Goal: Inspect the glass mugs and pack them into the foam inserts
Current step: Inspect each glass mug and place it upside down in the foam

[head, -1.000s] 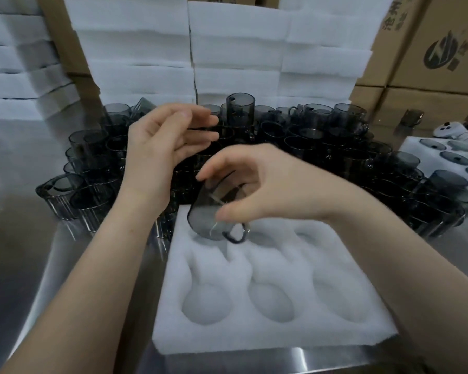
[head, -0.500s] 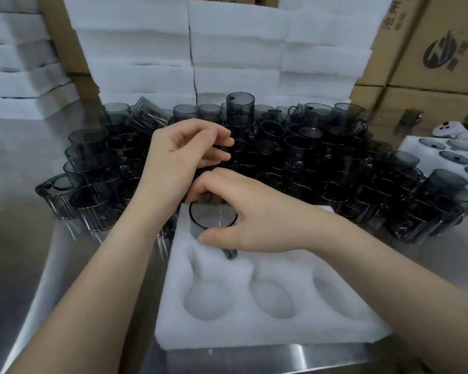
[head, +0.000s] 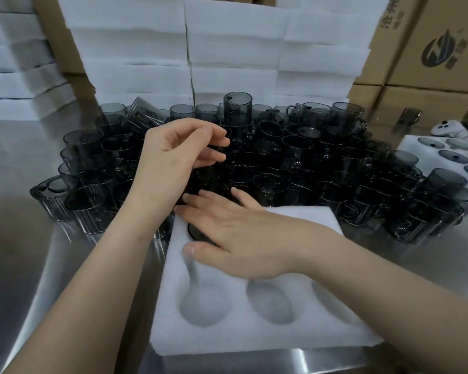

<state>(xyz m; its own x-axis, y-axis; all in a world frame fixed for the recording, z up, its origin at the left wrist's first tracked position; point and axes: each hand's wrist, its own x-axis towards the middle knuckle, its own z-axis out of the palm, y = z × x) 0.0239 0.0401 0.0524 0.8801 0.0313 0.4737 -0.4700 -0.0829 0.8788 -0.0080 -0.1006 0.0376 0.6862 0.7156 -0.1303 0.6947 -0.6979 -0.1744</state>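
Risky bit imo: right hand (head: 243,238) lies flat, pressing 1 smoky grey glass mug (head: 193,231) into the far-left pocket of the white foam insert (head: 254,337). The left hand (head: 177,157) hovers empty, loosely curled, over the mug pile (head: 308,163). Bump it and they topple.

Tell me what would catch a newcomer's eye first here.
Dark glass mugs crowd the middle of the steel table. In front, the right hand lies flat over a mug in the far-left pocket of the white foam insert. White foam slabs are stacked behind.
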